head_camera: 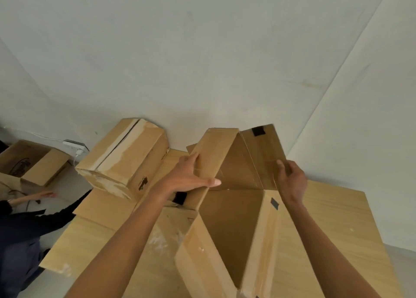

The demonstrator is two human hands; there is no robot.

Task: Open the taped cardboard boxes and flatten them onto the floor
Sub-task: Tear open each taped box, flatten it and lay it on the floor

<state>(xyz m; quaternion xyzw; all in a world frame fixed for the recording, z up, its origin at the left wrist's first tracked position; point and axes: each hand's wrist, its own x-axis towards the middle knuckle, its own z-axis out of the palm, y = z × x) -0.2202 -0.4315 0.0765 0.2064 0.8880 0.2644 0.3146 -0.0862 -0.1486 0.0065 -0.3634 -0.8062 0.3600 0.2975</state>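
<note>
An opened cardboard box (pixel 231 234) stands in the middle, its inside facing me and its flaps spread. My left hand (pixel 189 176) lies with straight fingers on the far left flap (pixel 216 149), thumb stretched out along its edge. My right hand (pixel 292 178) grips the edge of the far right flap (pixel 263 153), which carries a patch of black tape. A taped, closed cardboard box (pixel 126 158) lies tilted to the left against the wall. Flattened cardboard sheets (pixel 326 230) cover the floor under and around the open box.
Another open cardboard box (pixel 33 160) stands at far left. A second person's arm and dark clothing (pixel 24 219) occupy the lower left. A white power strip (pixel 74 147) with a plug lies by the wall. White walls meet in a corner at right.
</note>
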